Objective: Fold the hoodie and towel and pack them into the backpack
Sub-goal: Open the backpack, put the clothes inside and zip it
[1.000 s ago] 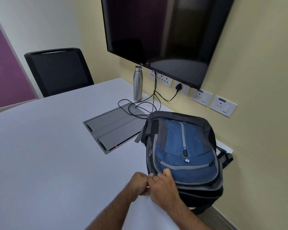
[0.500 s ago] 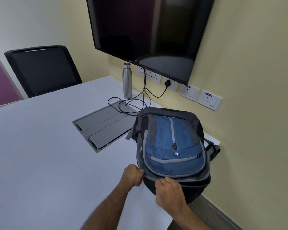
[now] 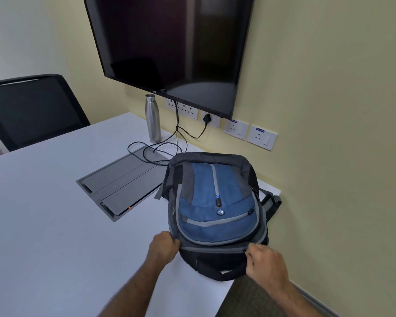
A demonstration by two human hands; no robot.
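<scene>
**Both hands at the backpack's near end**

The right hand [image 3: 264, 264] is curled, fingertips pinching something small at the grey zip line on the near right corner of the backpack [image 3: 215, 202]. The left hand [image 3: 164, 248] is closed on the fabric at the near left corner. The blue-and-grey backpack lies front panel up at the right end of the white table [image 3: 44, 225], close to the wall. Beyond it sit a grey floor-box panel [image 3: 121, 186], looped black cables [image 3: 160, 149] and a steel bottle [image 3: 152, 118], under a wall-mounted screen [image 3: 169, 42].
</scene>
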